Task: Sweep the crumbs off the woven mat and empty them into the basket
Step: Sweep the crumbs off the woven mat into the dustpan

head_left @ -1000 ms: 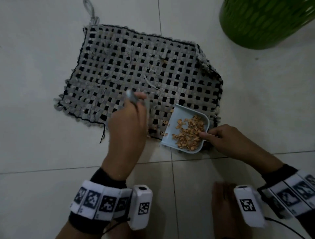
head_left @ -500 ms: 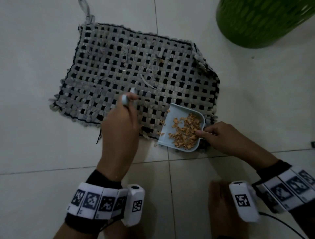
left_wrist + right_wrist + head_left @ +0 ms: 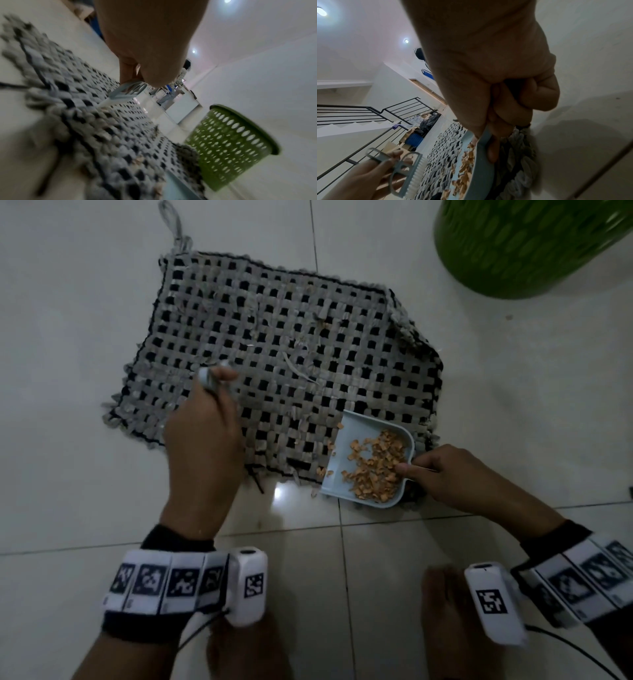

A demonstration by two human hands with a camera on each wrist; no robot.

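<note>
A grey and black woven mat (image 3: 281, 344) lies flat on the tiled floor. At its near right corner sits a light blue dustpan (image 3: 346, 436) heaped with orange crumbs (image 3: 373, 467); my right hand (image 3: 442, 470) pinches its rear rim (image 3: 483, 143). A few crumbs (image 3: 323, 472) lie on the mat by the pan's mouth. My left hand (image 3: 205, 440) grips a small light blue brush (image 3: 410, 174) with white bristles, held over the mat's near left part (image 3: 96, 115). The green perforated basket (image 3: 527, 244) stands beyond the mat's far right corner.
Pale floor tiles (image 3: 68, 302) surround the mat. My bare feet (image 3: 445, 628) are at the bottom of the head view. A stair railing (image 3: 368, 113), boxes and a distant person (image 3: 180, 75) show in the wrist views.
My left hand with the brush has drawn back to the left, away from the dustpan's mouth. The right hand and the pan have kept their place on the mat's corner.
</note>
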